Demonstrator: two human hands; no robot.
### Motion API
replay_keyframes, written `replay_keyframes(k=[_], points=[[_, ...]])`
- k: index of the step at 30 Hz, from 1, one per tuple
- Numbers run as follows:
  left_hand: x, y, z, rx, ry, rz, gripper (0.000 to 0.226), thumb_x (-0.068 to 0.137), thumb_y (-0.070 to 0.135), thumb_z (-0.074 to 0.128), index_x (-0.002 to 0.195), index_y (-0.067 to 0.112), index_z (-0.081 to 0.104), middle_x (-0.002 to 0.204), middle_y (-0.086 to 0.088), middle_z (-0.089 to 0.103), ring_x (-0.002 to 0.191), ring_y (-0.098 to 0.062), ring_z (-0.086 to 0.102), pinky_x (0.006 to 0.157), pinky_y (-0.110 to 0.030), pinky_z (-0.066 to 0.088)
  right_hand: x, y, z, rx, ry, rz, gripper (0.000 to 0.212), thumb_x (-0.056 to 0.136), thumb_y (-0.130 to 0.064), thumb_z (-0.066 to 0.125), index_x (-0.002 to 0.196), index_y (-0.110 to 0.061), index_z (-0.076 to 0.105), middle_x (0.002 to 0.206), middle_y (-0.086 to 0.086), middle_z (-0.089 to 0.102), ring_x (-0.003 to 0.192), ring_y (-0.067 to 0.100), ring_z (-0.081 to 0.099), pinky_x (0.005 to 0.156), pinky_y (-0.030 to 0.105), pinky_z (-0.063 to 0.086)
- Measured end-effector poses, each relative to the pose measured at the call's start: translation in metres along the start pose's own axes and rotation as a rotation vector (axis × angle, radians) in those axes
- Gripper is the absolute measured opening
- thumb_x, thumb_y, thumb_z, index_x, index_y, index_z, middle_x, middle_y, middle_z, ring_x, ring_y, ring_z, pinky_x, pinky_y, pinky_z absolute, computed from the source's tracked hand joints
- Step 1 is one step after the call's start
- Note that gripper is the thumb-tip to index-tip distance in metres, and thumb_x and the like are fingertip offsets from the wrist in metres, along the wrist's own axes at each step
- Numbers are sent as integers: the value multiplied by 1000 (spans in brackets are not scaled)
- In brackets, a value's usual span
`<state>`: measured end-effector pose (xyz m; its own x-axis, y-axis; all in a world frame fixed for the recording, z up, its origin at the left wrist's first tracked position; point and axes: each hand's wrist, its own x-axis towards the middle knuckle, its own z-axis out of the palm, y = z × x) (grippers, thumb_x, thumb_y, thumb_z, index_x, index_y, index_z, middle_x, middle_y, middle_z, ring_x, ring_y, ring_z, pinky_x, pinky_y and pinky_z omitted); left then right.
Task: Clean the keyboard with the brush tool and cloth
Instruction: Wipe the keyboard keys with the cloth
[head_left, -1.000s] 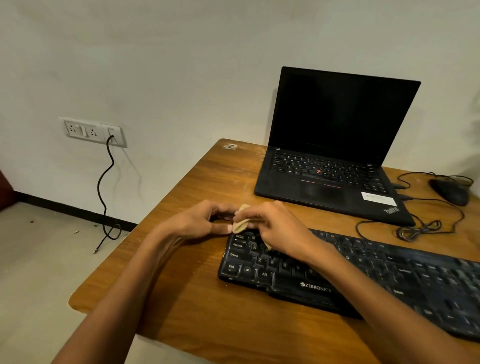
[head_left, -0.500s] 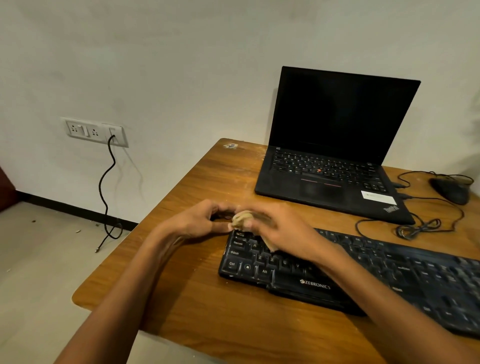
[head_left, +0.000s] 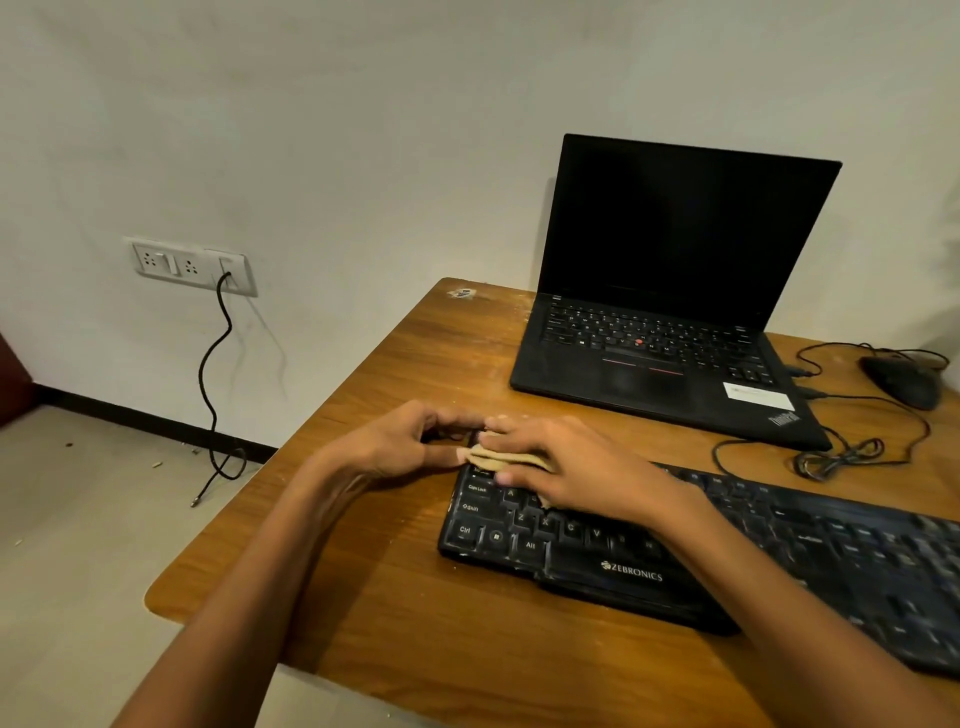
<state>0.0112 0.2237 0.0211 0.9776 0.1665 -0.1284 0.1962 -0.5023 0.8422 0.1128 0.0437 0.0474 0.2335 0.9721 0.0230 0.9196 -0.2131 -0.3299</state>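
Wooden desk (head_left: 363, 597), laptop (head_left: 670, 332) behind keyboard (head_left: 649, 561) (mouse (head_left: 901, 382) beside)

Both forearms extended forward, converging. Left hand (head_left: 402, 441) curled, fingers (head_left: 452, 423) bent inward toward thumb. Right hand (head_left: 563, 467) palm-down, fingers flattened, pressing downward.

Two bare forearms, left grip (head_left: 410, 441), right grip (head_left: 561, 467), no sleeves visible

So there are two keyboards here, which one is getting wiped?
The separate black keyboard nearest the person: the right hand presses the tan cloth on its left end. The laptop behind sits untouched.
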Motion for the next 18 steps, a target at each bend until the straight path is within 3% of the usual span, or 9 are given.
replay_keyframes(k=[4, 6, 9, 12, 14, 18], points=[[3, 0, 0, 27, -25, -30, 48, 87, 12, 57, 131, 30, 46, 122, 12, 50, 110, -4, 47, 98, -30, 37, -15, 21, -14, -38, 59, 95, 41, 86, -1, 56, 118, -27, 61, 134, -10, 51, 125, 7, 47, 104, 21, 34], [4, 2, 1, 19, -25, -30, 49, 87, 12, 57, 131, 29, 45, 121, 13, 49, 107, -2, 46, 98, -30, 35, -15, 23, -23, -62, 89, 141, 46, 82, 8, 53, 110, -26, 67, 126, -7, 60, 117, 11, 55, 101, 27, 43], [4, 1, 1, 33, -28, -21, 49, 87, 11, 57, 131, 28, 45, 121, 13, 50, 107, -2, 47, 99, -29, 35, -8, 9, -22, -30, 183, 102, 41, 83, 4, 55, 109, -25, 67, 123, -5, 62, 113, 11, 57, 99, 30, 45], [4, 1, 1, 60, -25, -9, 49, 87, 11, 57, 132, 28, 45, 124, 10, 51, 110, -4, 48, 98, -28, 36, -9, -4, -11, -9, 121, -8, 40, 86, 2, 53, 115, -25, 63, 124, -5, 61, 113, 9, 56, 95, 20, 44], [4, 0, 0, 50, -37, -18, 49, 88, 12, 57, 132, 29, 44, 123, 11, 50, 108, -3, 48, 94, -26, 38, -18, 5, -17, -21, 74, 38, 40, 86, 1, 53, 116, -25, 62, 126, -6, 59, 114, 9, 56, 89, 12, 42], [3, 0, -1, 43, -49, -9, 48, 88, 13, 56, 131, 33, 44, 125, 11, 50, 110, -4, 48, 98, -31, 39, -36, 23, -40, -34, 54, 181, 42, 83, 6, 52, 105, -25, 69, 117, -2, 66, 103, 14, 62, 90, 30, 50]])
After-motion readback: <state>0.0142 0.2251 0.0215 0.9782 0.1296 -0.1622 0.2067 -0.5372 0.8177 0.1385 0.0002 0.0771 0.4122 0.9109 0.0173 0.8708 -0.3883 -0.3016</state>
